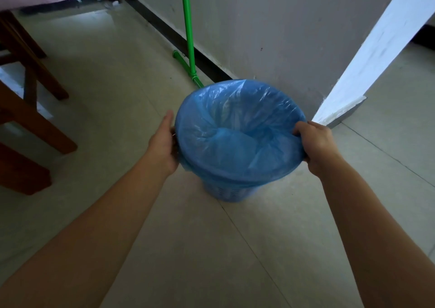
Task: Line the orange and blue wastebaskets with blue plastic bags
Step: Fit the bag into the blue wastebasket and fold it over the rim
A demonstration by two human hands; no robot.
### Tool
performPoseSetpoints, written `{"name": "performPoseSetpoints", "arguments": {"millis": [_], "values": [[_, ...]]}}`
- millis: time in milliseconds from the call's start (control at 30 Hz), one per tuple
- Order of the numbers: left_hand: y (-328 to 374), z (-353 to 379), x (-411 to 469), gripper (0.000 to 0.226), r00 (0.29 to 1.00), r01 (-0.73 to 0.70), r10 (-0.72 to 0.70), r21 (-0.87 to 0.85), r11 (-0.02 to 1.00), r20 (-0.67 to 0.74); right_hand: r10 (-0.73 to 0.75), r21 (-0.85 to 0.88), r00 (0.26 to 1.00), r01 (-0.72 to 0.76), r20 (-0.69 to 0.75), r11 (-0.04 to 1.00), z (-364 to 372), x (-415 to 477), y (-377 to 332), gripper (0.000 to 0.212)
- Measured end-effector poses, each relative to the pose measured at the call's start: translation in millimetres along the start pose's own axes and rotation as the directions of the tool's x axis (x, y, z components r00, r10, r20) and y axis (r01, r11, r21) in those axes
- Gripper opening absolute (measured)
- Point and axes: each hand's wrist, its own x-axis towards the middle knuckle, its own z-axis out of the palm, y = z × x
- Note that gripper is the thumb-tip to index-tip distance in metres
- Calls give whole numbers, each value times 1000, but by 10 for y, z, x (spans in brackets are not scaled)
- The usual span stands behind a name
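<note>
A blue perforated wastebasket [229, 193] stands on the tiled floor near the wall corner. A blue plastic bag [237, 129] lines it, its edge folded down over the whole rim. My left hand [164, 145] grips the bag-covered rim on the left side, fingers hidden behind it. My right hand [315, 141] grips the bag edge at the right side of the rim, fingers curled over the plastic. The orange wastebasket is out of view.
A green mop handle and base [188, 56] lean against the grey wall behind the basket. Wooden chair legs [35, 110] stand at the left. A white door frame [367, 56] rises at the right. A pink cloth hangs at the top left.
</note>
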Motion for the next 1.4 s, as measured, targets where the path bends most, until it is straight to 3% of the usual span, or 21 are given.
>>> {"name": "performPoseSetpoints", "arguments": {"millis": [133,200,267,333,433,533,733,933,1033,1167,1267,1400], "values": [[51,37,-24,31,997,-65,65,11,998,37,-96,-151,995,93,-14,984,-76,71,-8,36],[-19,3,-37,28,999,-31,31,-2,1000,40,-165,-229,986,156,-22,961,-70,61,-34,34],[-158,-43,-42,20,1000,4,-4,88,996,7,-215,-310,976,194,-34,931,-60,51,-68,34],[-250,-59,-65,14,999,-1,9,186,983,-46,-255,-407,967,225,-21,885,-63,30,-104,53],[-141,-53,-30,36,995,-35,49,152,988,-85,-314,-561,950,258,-3,787,-48,-15,-129,78],[46,-41,92,60,1000,-13,14,105,994,-9,-410,-655,912,325,25,682,12,-103,-149,58],[81,29,74,29,988,73,-75,23,997,133,-488,-667,867,422,99,614,1,46,-113,54],[-219,-229,164,23,975,208,-221,248,946,27,-520,-668,823,522,229,531,-93,288,-173,45],[-78,-216,199,16,979,197,-204,383,902,-22,-535,-641,800,565,271,520,-110,372,-204,43],[354,22,276,37,984,167,-176,358,919,-5,-484,-617,812,571,327,541,-97,451,-271,42],[478,250,226,41,980,169,-196,427,888,19,-465,-594,775,629,428,501,0,471,-329,41],[395,367,-11,19,975,184,-221,525,831,8,-478,-587,739,671,475,454,77,475,-361,39]]}}
